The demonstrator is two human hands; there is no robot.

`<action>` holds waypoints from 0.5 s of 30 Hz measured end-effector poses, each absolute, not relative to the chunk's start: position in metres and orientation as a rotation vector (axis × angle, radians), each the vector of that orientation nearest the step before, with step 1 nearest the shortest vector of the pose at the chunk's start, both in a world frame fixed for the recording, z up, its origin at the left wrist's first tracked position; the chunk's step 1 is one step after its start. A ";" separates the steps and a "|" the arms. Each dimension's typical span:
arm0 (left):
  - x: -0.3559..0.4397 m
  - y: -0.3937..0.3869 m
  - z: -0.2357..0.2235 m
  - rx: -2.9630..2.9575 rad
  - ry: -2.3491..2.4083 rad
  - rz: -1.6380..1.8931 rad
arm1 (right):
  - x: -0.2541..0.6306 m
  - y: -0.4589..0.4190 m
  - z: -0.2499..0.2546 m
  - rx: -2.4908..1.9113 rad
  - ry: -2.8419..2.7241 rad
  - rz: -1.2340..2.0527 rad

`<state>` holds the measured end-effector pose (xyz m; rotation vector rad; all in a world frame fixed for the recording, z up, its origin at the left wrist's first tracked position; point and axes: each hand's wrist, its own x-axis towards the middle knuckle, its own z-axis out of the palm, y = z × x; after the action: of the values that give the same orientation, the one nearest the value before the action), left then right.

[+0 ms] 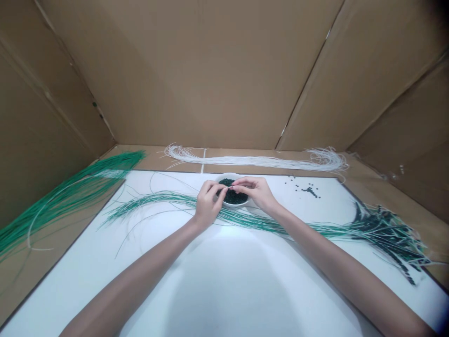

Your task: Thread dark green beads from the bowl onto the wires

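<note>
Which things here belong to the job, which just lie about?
Seemingly in use:
left hand, right hand
thin piece between them
white bowl of dark beads
green strands beneath the hands

Seemingly lying about:
white strands behind
green bundle, far left
scattered dark beads

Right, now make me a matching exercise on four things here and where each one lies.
Things:
1. White round bowl
2. Bundle of thin white strands
3. Small loose dark beads
4. Bundle of thin green strands with dark beaded ends

Places:
A. On the brown surface beyond the white board
B. Stretched across the board, beneath both forearms
C. Under the left hand and right hand
D. Scattered in a small patch, right of the bowl

Pairs: 1-C, 2-A, 3-D, 4-B
</note>
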<state>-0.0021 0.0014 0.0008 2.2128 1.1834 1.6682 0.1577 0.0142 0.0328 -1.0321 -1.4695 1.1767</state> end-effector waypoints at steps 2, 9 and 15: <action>-0.002 0.001 0.001 2.222 1.182 1.660 | 0.158 0.014 0.033 -1.042 -1.494 1.134; -0.002 0.001 0.001 2.231 1.154 1.665 | 0.158 0.012 0.035 -1.094 -1.589 0.982; -0.003 0.001 0.000 2.277 1.179 1.653 | 0.157 0.011 0.034 -1.066 -1.523 1.040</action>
<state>-0.0028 0.0010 0.0000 2.2770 1.1793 1.6531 0.1567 0.0113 0.0342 -1.0661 -1.5226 1.0399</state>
